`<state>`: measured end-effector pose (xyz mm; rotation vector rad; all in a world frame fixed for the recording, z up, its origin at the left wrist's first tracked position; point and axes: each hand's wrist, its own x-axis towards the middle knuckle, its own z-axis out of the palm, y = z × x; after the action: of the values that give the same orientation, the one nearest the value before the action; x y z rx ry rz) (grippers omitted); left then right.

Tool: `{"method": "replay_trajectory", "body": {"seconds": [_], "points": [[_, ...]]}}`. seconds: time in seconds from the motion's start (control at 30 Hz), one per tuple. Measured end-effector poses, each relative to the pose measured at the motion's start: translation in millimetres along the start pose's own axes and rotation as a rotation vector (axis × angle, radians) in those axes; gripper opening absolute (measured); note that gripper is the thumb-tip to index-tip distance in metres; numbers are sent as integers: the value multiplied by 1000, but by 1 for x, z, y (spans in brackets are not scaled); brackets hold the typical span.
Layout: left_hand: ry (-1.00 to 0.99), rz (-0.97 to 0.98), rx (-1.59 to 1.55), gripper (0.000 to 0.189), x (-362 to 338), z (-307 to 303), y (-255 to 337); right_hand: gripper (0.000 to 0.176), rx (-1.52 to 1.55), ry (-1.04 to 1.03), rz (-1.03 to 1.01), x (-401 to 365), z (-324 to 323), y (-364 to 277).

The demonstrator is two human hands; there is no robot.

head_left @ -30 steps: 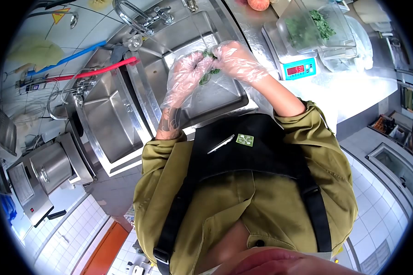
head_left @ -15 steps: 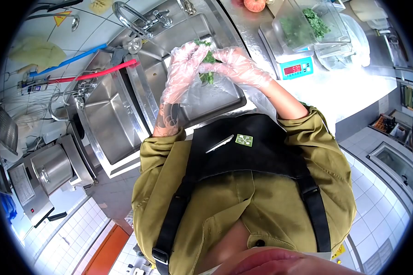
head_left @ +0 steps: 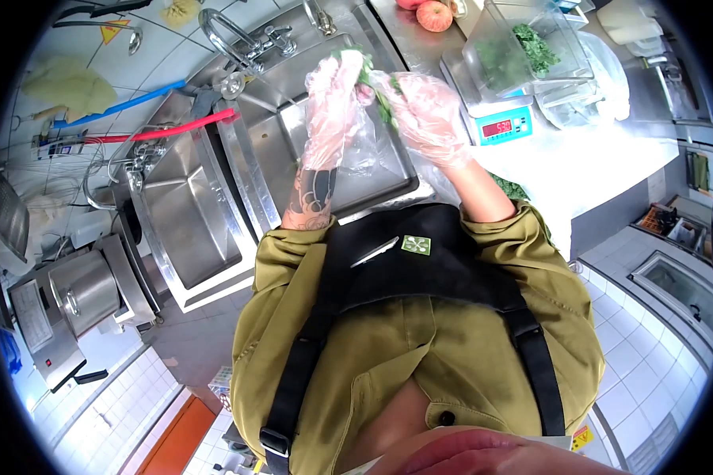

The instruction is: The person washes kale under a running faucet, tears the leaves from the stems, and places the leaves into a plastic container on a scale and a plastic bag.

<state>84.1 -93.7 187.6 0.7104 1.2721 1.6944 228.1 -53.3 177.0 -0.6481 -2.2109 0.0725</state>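
Both hands wear loose, clear plastic gloves and are raised over the right-hand sink basin (head_left: 384,186). A piece of curly kale (head_left: 383,104) is between them, its green showing at the fingers of both. My left hand (head_left: 337,99) is closed around the upper part of the kale, back of the hand toward me. My right hand (head_left: 428,115) pinches the kale from the right side; its fingertips are partly hidden by the glove. Crumpled clear plastic (head_left: 360,150) hangs beneath my left hand.
A clear container (head_left: 495,63) with kale stands on a digital scale (head_left: 503,127) reading 530. More kale (head_left: 509,188) lies under my right forearm. Apples (head_left: 434,16) sit at the back. A faucet (head_left: 234,43) and a second basin (head_left: 186,210) are to the left.
Both hands have turned and shifted, the right one lower and farther right, the left one slightly up and right. The kale has moved up with them and now slants between the hands.
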Motion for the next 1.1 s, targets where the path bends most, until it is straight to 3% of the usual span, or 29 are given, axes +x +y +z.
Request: {"method": "replay_trajectory", "body": {"seconds": [0.13, 0.23, 0.3, 0.37, 0.4, 0.5, 0.53, 0.63, 0.67, 0.77, 0.83, 0.9, 0.93, 1.03, 1.1], "points": [[21, 29, -182, 19, 20, 23, 6, 21, -129, 169, -46, 13, -69, 37], [-88, 17, -194, 20, 31, 38, 13, 19, -619, 112, 10, 27, -135, 82], [-169, 49, -253, 21, 39, 55, 11, 28, -828, -13, -173, 27, -162, 119], [-229, -82, -407, 24, 42, 74, 12, 43, -489, -430, 642, 55, -164, 108], [-268, -145, -441, 25, 38, 85, 18, 53, -669, -418, 465, 50, -165, 113], [-378, -208, -432, 31, 42, 110, 15, 51, -352, -95, 475, 47, -178, 110], [-382, -239, -351, 33, 38, 117, 20, 47, -318, -29, 494, 40, -175, 115], [-475, -302, -243, 41, 41, 136, 16, 27, -181, 156, 148, 49, -168, 116], [-495, -329, -201, 43, 42, 145, 17, 31, 127, 10, 478, 54, -172, 108], [-529, -323, 27, 43, 58, 164, 12, 34, 680, -369, 635, 81, -190, 101], [-546, -281, 257, 42, 68, 175, 20, 31, 614, -99, 371, 81, -177, 114], [-587, -199, 415, 40, 71, 185, 31, 30, 545, -165, 287, 84, -178, 127], [-622, -146, 459, 38, 70, 188, 37, 29, 115, -83, 148, 76, -180, 140], [-748, -23, 492, 31, 86, 189, 38, 31, -192, 214, 65, 61, -155, 173], [-793, -120, 261, 29, 77, 190, 44, 32, -186, 256, 141, 55, -155, 175]]}}
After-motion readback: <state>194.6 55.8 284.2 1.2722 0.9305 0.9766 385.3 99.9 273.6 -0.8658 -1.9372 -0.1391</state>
